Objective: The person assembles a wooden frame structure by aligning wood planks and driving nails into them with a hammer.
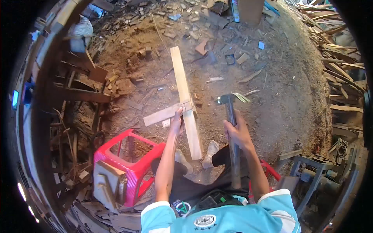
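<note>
My left hand (pixel 177 121) is closed around a short flat wooden board (pixel 159 115), thumb on top. That board lies crosswise over a long pale wooden beam (pixel 180 73), which runs from the ground ahead back to between my feet. My right hand (pixel 238 132) grips a claw hammer (pixel 235 163) partway up its handle. The hammer's metal head is raised to the right of the crossing, apart from the wood. The lower end of its handle reaches down over my right thigh. Whether a nail sits at the joint I cannot make out.
A red plastic stool (pixel 130 155) stands at my left with wood pieces (pixel 108 178) on its near side. Sawdust and offcuts cover the ground. Wood strips (pixel 342 73) are heaped along the right, above a metal frame (pixel 311 174). Dark timber framing (pixel 87 95) rises at left.
</note>
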A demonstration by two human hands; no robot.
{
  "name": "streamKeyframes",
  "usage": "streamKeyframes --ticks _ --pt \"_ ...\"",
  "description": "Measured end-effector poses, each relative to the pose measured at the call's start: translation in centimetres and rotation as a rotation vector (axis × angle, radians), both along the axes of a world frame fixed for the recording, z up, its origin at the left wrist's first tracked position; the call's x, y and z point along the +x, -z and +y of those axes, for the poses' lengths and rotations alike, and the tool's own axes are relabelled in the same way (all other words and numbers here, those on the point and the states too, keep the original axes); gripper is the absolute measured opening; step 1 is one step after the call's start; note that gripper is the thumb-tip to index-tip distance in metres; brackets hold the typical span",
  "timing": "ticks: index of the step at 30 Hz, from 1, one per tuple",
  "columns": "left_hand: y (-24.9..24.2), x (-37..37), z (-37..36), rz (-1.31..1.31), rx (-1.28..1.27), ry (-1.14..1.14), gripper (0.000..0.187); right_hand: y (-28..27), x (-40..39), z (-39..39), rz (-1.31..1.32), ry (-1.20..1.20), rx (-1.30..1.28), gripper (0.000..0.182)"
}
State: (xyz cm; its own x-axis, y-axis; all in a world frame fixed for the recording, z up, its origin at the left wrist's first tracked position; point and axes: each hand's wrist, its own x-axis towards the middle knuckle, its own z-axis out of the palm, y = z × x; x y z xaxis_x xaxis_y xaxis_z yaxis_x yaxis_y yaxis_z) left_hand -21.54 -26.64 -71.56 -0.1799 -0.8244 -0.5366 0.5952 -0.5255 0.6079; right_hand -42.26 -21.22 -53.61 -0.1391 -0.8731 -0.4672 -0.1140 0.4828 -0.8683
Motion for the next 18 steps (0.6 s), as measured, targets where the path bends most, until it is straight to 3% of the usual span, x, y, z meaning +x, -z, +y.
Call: streamKeyframes --ticks 3,6,11,14,15,18 --pt "6.5 -0.5 -0.9 -0.060 0.072 0.099 0.046 6.2 0.3 -1.1 0.009 -0.159 -0.025 0.042" --pt "9.5 -1.8 -1.2 0.055 0.019 -0.010 0.038 11.3 0.8 -2.2 -0.020 -0.245 -0.104 0.045" --pt "17.1 -1.1 -1.1 0.032 -0.002 0.009 0.040 16.1 1.1 -3.2 0.061 -0.336 -0.219 0.045" --pt "17.0 -1.8 -0.9 -0.057 0.012 0.058 0.047 18.1 1.2 -3.3 0.077 -0.409 -0.243 0.047" --pt "17.8 -1.6 -0.8 -0.242 0.087 0.118 0.050 18.4 1.3 -3.4 0.066 -0.427 -0.243 0.047" --pt "19.3 -1.5 0.0 -0.001 -0.103 0.014 0.053 18.6 1.5 -3.5 0.161 -0.475 -0.171 0.048"
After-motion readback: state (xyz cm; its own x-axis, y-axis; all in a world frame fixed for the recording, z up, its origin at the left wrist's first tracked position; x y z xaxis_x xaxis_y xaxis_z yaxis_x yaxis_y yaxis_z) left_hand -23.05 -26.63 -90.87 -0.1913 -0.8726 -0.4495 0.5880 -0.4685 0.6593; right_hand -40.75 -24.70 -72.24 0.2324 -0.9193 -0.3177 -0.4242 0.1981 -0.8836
